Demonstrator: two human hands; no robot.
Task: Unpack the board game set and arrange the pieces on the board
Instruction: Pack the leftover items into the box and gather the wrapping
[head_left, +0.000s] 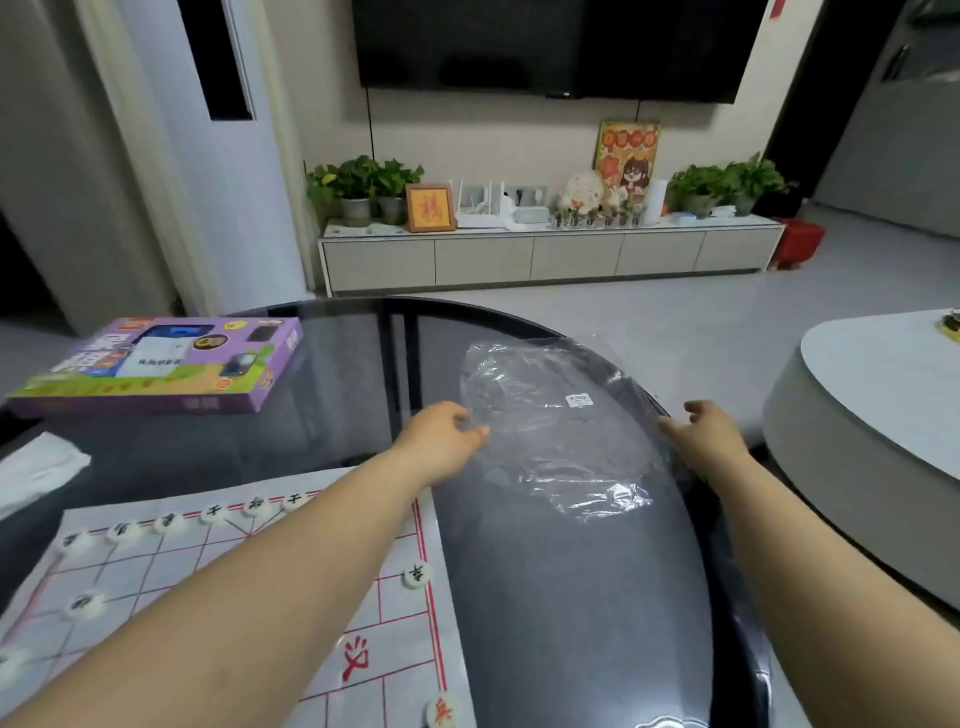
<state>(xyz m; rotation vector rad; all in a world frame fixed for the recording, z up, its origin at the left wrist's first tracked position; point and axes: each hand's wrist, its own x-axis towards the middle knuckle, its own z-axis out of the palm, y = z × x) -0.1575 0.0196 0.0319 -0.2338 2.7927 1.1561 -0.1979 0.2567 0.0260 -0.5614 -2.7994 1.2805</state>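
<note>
A clear plastic bag (550, 415) with a small white label lies spread on the dark glass table (561, 597). My left hand (444, 434) pinches the bag's left edge. My right hand (709, 434) touches its right edge at the table rim, thumb lifted off the fingers. At the lower left lies the white paper board (400, 649) with red lines, and my left forearm crosses it. White round pieces with black characters stand in a row (213, 514) along its far edge. One more piece (417, 574) sits at the right edge, and a red-marked piece (441, 710) lies near the bottom.
A purple game box (156, 366) lies at the table's far left, and a white folded sheet (36, 467) lies near the left edge. A low round white table (878, 395) stands to the right. A TV cabinet with plants (545, 249) lines the far wall.
</note>
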